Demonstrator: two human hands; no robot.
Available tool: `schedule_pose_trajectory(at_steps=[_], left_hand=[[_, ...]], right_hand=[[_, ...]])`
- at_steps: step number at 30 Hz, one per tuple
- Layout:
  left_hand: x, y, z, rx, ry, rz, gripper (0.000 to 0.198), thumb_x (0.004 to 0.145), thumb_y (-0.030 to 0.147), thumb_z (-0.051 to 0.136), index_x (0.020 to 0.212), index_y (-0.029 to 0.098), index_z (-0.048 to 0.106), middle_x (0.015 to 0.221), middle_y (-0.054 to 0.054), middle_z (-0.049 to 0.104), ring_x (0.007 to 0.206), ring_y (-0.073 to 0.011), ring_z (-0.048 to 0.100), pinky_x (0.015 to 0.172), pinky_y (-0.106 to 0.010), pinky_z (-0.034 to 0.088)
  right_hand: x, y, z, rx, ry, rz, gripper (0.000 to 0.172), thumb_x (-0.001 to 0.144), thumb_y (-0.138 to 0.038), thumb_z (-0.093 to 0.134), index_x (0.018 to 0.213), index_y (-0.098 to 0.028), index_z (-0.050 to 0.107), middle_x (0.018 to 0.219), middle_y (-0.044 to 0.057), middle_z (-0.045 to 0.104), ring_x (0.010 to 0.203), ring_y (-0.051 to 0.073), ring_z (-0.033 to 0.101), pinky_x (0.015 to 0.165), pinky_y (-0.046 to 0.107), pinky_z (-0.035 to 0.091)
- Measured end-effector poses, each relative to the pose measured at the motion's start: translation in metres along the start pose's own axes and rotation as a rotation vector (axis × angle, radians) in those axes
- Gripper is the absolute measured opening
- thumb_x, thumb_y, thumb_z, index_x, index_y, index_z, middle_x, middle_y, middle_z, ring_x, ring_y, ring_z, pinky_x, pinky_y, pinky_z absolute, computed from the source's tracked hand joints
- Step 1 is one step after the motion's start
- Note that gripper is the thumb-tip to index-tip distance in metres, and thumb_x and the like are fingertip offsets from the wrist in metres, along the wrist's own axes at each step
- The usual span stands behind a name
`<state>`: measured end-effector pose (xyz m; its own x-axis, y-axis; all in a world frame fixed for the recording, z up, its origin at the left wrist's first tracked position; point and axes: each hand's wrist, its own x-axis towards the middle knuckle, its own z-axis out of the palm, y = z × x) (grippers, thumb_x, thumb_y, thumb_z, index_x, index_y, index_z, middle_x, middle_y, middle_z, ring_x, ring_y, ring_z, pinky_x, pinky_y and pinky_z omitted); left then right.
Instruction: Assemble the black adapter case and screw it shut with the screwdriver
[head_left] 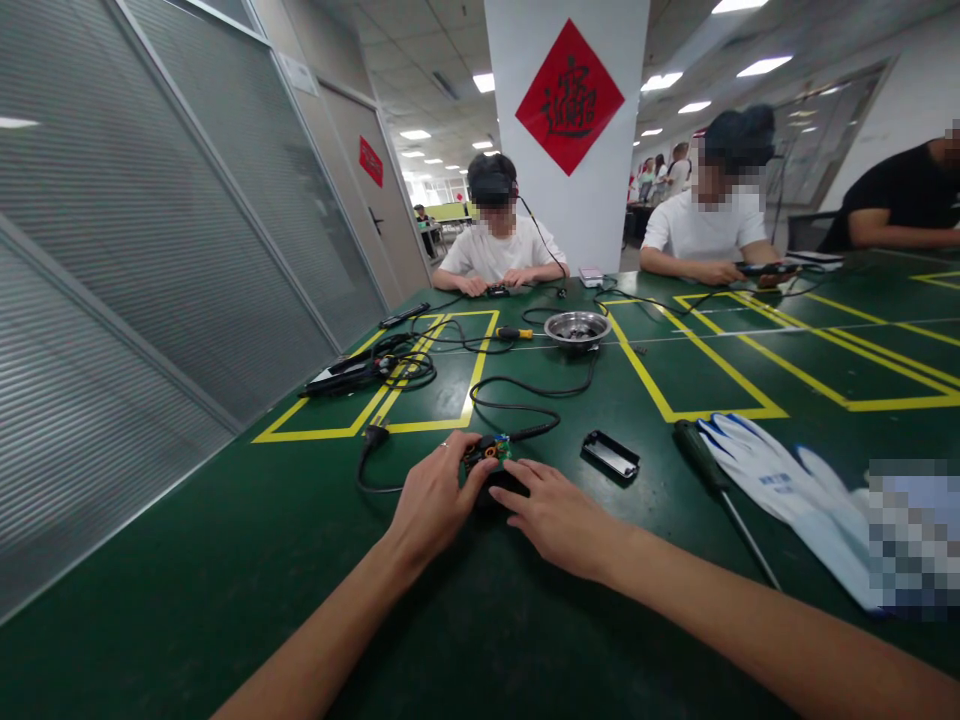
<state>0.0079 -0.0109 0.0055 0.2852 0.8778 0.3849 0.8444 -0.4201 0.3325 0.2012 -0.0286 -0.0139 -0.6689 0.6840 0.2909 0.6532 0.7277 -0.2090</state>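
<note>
My left hand [439,492] grips an opened power adapter [493,455] from its left side, thumb and fingers on its edges. Its bare circuit board shows coils and green and blue parts. On the near right side, my right hand [559,515] has its thumb and fingers closed on the adapter's black casing. A black cable [536,428] runs from the adapter toward the back. To the right of my hands lies a loose black casing half [611,457], its hollow side up with a silvery inside. The underside of the adapter is hidden.
A dark-handled screwdriver [724,490] and white gloves [780,480] lie at right. Farther back are a metal bowl [577,326] of small parts, a yellow screwdriver [514,333], tangled cables [397,362] and a plug [376,435]. People sit across the green table [300,560].
</note>
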Motion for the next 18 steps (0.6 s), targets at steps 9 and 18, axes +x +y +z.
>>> schedule_pose_trajectory(at_steps=[9, 18], left_hand=[[-0.006, 0.01, 0.0, -0.054, -0.06, 0.099, 0.024, 0.096, 0.039, 0.044, 0.112, 0.021, 0.046, 0.098, -0.004, 0.06, 0.086, -0.0215, 0.059, 0.075, -0.033, 0.045], [-0.018, 0.032, 0.007, -0.141, -0.23, 0.236, 0.026, 0.095, 0.039, 0.047, 0.113, 0.021, 0.045, 0.1, -0.006, 0.059, 0.088, -0.0214, 0.057, 0.079, -0.034, 0.045]], right_hand=[[-0.066, 0.006, -0.038, 0.11, 0.011, 0.149, 0.026, 0.087, -0.022, 0.05, 0.111, -0.027, 0.06, 0.121, 0.004, 0.057, 0.108, 0.017, 0.054, 0.093, 0.038, 0.049], [-0.099, 0.02, -0.036, -0.055, 0.397, 0.103, 0.036, 0.083, -0.019, 0.059, 0.118, -0.018, 0.053, 0.126, 0.01, 0.053, 0.121, 0.021, 0.046, 0.099, 0.042, 0.047]])
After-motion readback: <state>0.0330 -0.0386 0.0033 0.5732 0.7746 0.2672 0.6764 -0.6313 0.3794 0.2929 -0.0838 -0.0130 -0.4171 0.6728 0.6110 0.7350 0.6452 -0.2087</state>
